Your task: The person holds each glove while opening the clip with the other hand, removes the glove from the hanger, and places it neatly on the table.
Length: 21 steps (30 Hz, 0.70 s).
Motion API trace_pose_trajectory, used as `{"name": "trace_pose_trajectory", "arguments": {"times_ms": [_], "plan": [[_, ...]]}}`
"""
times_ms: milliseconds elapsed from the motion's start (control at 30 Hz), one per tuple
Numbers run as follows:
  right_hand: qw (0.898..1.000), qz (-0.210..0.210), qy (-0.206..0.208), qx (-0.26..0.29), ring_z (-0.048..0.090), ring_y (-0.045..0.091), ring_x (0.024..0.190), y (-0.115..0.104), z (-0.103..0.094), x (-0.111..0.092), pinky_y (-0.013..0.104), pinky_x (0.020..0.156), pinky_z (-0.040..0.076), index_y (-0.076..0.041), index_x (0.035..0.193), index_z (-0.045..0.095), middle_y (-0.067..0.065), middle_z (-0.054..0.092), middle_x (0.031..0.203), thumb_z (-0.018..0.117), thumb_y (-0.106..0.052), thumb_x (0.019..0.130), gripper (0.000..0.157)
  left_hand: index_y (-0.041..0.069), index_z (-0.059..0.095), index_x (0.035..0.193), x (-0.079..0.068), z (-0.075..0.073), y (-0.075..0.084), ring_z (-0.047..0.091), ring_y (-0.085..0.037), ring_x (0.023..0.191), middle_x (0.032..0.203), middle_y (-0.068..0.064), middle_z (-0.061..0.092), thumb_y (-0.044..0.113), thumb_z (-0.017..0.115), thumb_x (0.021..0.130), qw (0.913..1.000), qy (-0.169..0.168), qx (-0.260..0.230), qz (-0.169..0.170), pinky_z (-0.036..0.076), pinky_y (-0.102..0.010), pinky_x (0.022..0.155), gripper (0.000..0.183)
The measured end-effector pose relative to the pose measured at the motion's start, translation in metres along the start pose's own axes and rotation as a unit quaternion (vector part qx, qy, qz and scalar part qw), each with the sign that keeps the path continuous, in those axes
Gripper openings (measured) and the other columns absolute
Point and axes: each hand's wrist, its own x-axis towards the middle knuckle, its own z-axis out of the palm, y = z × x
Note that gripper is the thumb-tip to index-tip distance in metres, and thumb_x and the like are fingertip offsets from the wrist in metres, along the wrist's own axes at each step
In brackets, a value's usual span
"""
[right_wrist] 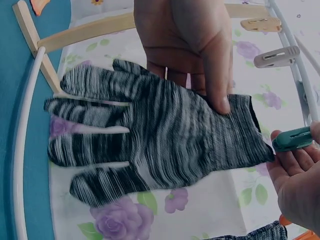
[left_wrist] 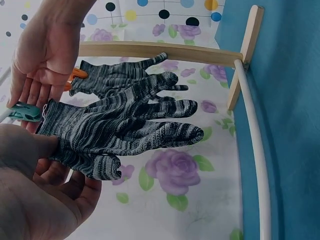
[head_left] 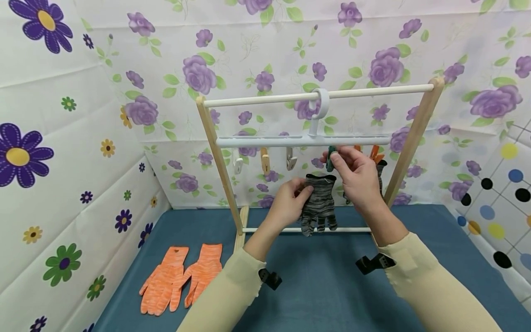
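Observation:
A grey-and-black streaked knit glove hangs fingers-down in the head view, below the bar of a white clip hanger. My left hand grips its cuff from the left side, thumb on the near face. Just above the cuff, my right hand pinches a green clothespin between thumb and fingers. In the right wrist view the tip of the green clothespin is right at the cuff's edge. Another streaked glove hangs at the right from orange clothespins, partly hidden in the head view by my right hand.
The hanger hooks over the top rod of a wooden rack. White, tan and grey clothespins dangle at its left. Two orange gloves lie on the blue table at left. Flowered sheets surround the table.

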Motion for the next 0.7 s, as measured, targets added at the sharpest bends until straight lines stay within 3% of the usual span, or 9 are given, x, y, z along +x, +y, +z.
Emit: {"name": "trace_pose_trajectory", "arguments": {"times_ms": [100,200,300,467,700], "plan": [[1.000,0.002,-0.006,-0.001,0.070,0.019,0.118,0.000,0.000,-0.001,0.027,0.108,0.048,-0.004,0.143,0.065,0.020,0.071,0.130,0.064,-0.028,0.109,0.041,0.001,0.067,0.133,-0.004,-0.004,-0.004,0.059,-0.015,0.080,0.100,-0.005,0.068,0.024,0.055,0.114,0.9999,-0.002,0.008,-0.008,0.049,-0.031,0.070,0.033],[1.000,-0.001,-0.012,-0.003,0.069,0.020,0.121,0.002,-0.001,-0.002,0.027,0.109,0.048,-0.005,0.145,0.063,0.022,0.069,0.133,0.063,-0.027,0.110,0.042,0.004,0.069,0.118,-0.009,-0.007,-0.007,0.054,-0.016,0.071,0.088,-0.004,0.063,0.023,0.055,0.114,0.9999,0.000,0.015,0.000,0.044,-0.031,0.065,0.024],[1.000,-0.009,-0.014,0.003,0.067,0.021,0.123,0.004,-0.001,-0.003,0.026,0.108,0.048,-0.004,0.146,0.062,0.022,0.068,0.134,0.062,-0.025,0.110,0.041,0.004,0.070,0.116,-0.014,-0.011,-0.009,0.053,-0.016,0.070,0.087,-0.005,0.063,0.020,0.056,0.113,0.9998,0.005,0.016,0.003,0.044,-0.031,0.065,0.022],[1.000,-0.014,-0.013,0.022,0.066,0.022,0.125,0.004,-0.001,-0.004,0.025,0.108,0.048,-0.003,0.147,0.061,0.024,0.066,0.136,0.062,-0.022,0.110,0.042,0.000,0.067,0.136,-0.022,-0.018,-0.012,0.061,-0.015,0.083,0.106,-0.009,0.071,0.018,0.058,0.112,0.9996,0.016,0.019,-0.009,0.052,-0.034,0.075,0.032],[1.000,-0.014,-0.006,0.012,0.064,0.023,0.127,0.004,-0.002,-0.005,0.024,0.107,0.049,-0.002,0.148,0.060,0.020,0.068,0.136,0.062,-0.023,0.110,0.043,0.006,0.069,0.104,-0.032,-0.025,-0.013,0.054,-0.017,0.072,0.088,-0.004,0.064,0.017,0.059,0.111,0.9996,0.021,0.019,0.004,0.045,-0.034,0.067,0.017]]}}
